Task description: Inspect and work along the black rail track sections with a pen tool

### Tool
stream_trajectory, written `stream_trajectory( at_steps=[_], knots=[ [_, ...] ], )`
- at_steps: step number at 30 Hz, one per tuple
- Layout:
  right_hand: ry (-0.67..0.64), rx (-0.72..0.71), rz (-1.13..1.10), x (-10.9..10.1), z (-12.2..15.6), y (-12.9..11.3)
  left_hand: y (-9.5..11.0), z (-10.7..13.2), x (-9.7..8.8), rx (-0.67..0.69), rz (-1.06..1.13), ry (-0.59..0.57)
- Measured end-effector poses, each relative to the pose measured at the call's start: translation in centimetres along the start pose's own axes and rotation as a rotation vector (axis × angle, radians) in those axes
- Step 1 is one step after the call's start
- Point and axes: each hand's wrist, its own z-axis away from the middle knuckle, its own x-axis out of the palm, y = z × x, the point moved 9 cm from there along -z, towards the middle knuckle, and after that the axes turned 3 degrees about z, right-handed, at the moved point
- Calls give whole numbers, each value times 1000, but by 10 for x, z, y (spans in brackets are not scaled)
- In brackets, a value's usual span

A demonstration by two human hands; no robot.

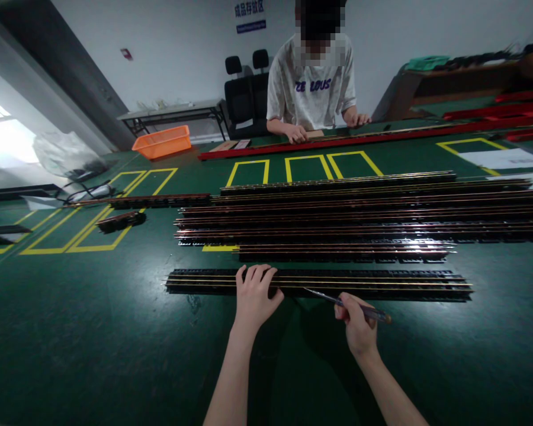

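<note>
Head-camera view: long black strip [382, 285] is laid crosswise on a green tabletop [115, 331], right in front of the wearer's two bare hands. Its body is narrow, straight and dark, with small notches along the far edge, and thin gold-coloured rods are seen running its full length and jutting slightly past the ends. The strip is spanned by the left hand [256, 290], left of the middle; its fingers are spread and arched, and the strip is held between the fingertips at the far edge and the thumb at the near one. A slim pointed tool [364, 310] with a dark handle and thin shaft is gripped by the right hand [359, 325], whose fingers are curled closed around it. The tip is aimed leftward at the rods; whether they are touched cannot be told.

Just beyond, similar strips [359, 216] are laid side by side, with copper, gold and silvery rods. Yellow outlined boxes are marked on the table. Across it, a red bar [249, 151] is touched by a co-worker [313, 89], on whose pale shirt "ZE LOUS" is printed in purple. On the wall sign [249, 9], "成品存放区" can be read; the smaller line beneath is blurred.
</note>
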Motion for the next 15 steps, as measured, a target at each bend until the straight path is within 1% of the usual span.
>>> stream_trajectory(
  at_steps=[5,10,15],
  knots=[
    [10,12,3,-1,1,2,-3,0,-1,-18,11,-20],
    [11,32,7,0,0,3,-6,0,-5,-27,12,-14],
    [50,30,-22,-4,0,4,-7,0,-4,-27,17,-25]
  ],
)
